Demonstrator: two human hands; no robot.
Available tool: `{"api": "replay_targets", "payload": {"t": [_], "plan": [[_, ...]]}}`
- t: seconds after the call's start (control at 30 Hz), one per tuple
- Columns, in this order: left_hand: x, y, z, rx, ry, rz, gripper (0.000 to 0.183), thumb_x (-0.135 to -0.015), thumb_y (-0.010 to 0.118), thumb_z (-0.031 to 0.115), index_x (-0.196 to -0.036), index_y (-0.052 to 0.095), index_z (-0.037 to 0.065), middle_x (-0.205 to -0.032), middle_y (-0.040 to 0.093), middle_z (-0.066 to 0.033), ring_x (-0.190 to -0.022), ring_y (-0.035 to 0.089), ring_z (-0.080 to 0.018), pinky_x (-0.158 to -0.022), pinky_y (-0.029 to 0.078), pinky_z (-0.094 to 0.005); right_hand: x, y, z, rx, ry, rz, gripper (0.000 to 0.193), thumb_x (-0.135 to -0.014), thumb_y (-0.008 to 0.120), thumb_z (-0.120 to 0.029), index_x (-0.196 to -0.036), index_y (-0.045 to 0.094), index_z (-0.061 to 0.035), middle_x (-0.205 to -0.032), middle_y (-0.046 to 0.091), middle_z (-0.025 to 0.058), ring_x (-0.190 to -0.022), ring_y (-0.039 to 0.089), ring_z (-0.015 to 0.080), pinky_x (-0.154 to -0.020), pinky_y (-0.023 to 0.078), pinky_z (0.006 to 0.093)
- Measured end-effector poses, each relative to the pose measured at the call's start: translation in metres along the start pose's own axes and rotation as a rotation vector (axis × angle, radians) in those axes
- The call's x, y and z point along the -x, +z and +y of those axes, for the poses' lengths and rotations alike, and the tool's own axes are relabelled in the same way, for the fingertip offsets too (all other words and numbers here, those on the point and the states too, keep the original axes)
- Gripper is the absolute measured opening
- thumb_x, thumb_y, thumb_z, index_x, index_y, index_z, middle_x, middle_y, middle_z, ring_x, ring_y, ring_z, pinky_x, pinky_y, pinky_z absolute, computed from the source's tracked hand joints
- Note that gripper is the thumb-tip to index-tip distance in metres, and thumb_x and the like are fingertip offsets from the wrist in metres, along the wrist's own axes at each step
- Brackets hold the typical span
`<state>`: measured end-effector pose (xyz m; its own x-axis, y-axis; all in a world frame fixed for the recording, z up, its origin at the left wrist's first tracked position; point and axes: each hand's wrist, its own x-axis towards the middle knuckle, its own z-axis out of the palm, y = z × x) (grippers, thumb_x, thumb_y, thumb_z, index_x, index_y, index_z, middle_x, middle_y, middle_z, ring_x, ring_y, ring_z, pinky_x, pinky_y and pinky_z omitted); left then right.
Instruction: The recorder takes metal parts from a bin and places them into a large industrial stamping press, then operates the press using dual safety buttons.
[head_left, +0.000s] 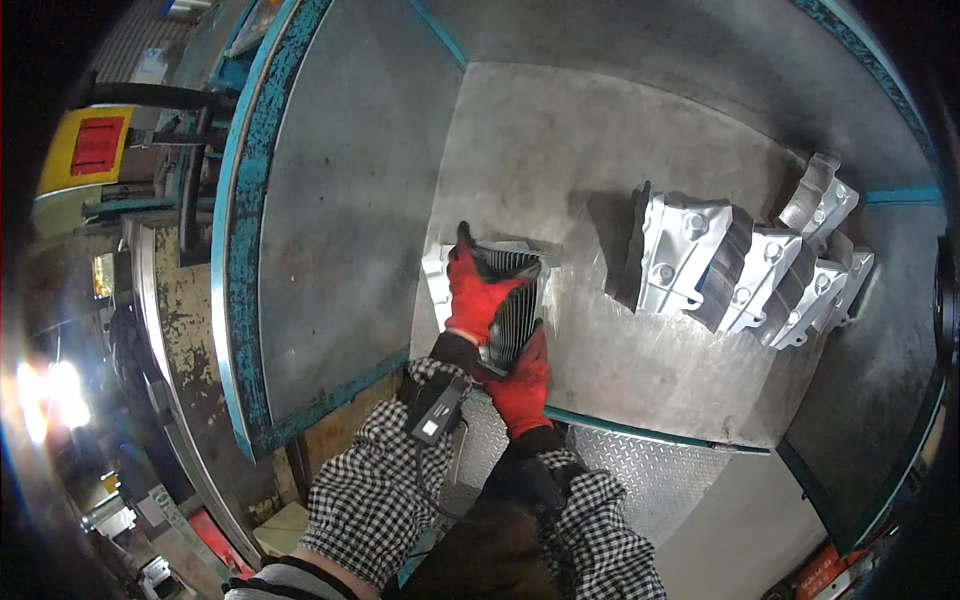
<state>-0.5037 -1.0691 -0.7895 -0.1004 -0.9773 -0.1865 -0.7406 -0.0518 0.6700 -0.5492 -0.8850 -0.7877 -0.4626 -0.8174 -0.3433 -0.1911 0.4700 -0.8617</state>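
A finned metal part (514, 318) with close dark ribs and a bright silver flange lies near the left side of a metal work box. My left hand (478, 290), in a red and black glove, reaches over its left and upper side, thumb and fingers spread around it. Lower down, my right hand (522, 385), gloved the same way, grips the part's near right edge. Both hands touch the part, and its underside is hidden. Some of the right hand's fingers are out of sight behind the part.
Several silver bracket-like castings with bolt heads and curved dark faces stand in a row, one being a casting (683, 255) right of my hands. A teal-edged side wall (350, 230) rises at the left. Patterned metal plate (640, 480) lies at the box's near edge.
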Motion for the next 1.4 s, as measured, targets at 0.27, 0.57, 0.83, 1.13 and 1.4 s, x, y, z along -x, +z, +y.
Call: {"api": "replay_targets", "payload": {"t": [0.27,0.57,0.83,1.13,1.4], "plan": [[-0.033,-0.002,0.012,-0.114,0.136,-0.181,0.109,-0.061,0.102,0.048,-0.153,0.055,0.009,-0.146,0.057,-0.0268,-0.135,0.056,-0.0433,-0.112,0.049,-0.05,0.023,0.014,0.128,-1.076,0.911,-0.204,0.1,-0.095,0.064,-0.072,-0.167,0.038,-0.0069,-0.161,0.049,0.0235,-0.139,0.056,0.044,-0.116,0.047,0.0559],[0.008,0.017,0.065,-0.594,0.139,-0.04,0.1,-0.06,0.096,0.059,-0.137,0.061,0.005,-0.152,0.046,-0.027,-0.14,0.043,-0.0488,-0.118,0.036,-0.061,0.03,0.045,0.036,-2.095,1.092,-0.226,0.097,-0.091,0.058,-0.084,-0.162,0.046,-0.0194,-0.142,0.063,0.0141,-0.118,0.064,0.0356,-0.103,0.055,0.0529],[-0.02,-0.046,0.003,0.214,0.318,-0.245,0.051,-0.078,0.091,0.004,-0.125,0.07,0.004,-0.119,0.073,-0.0083,-0.11,0.07,-0.021,-0.1,0.056,-0.0369,-0.001,0.077,0.023,-1.907,0.697,-0.026,0.079,-0.095,0.07,-0.06,-0.156,0.049,-0.0136,-0.153,0.056,0.0122,-0.137,0.058,0.0347,-0.114,0.05,0.0583],[-0.03,-0.087,0.005,0.251,0.079,-0.491,0.043,-0.088,0.084,0.0,-0.129,0.071,0.005,-0.128,0.074,-0.0095,-0.122,0.067,-0.0196,-0.107,0.054,-0.0363,0.011,0.069,0.015,-1.666,0.615,0.054,0.08,-0.088,0.084,-0.037,-0.154,0.049,-0.0074,-0.15,0.059,0.0181,-0.133,0.061,0.0391,-0.114,0.051,0.0519],[0.041,-0.083,0.005,0.572,0.025,-0.447,0.044,-0.085,0.089,0.0,-0.124,0.07,0.005,-0.129,0.075,-0.0091,-0.122,0.069,-0.0194,-0.106,0.055,-0.0346,0.072,0.033,0.073,-0.772,0.163,0.198,0.077,-0.09,0.086,-0.031,-0.153,0.05,-0.0061,-0.147,0.061,0.0193,-0.133,0.062,0.0388,-0.111,0.054,0.0501]]}}
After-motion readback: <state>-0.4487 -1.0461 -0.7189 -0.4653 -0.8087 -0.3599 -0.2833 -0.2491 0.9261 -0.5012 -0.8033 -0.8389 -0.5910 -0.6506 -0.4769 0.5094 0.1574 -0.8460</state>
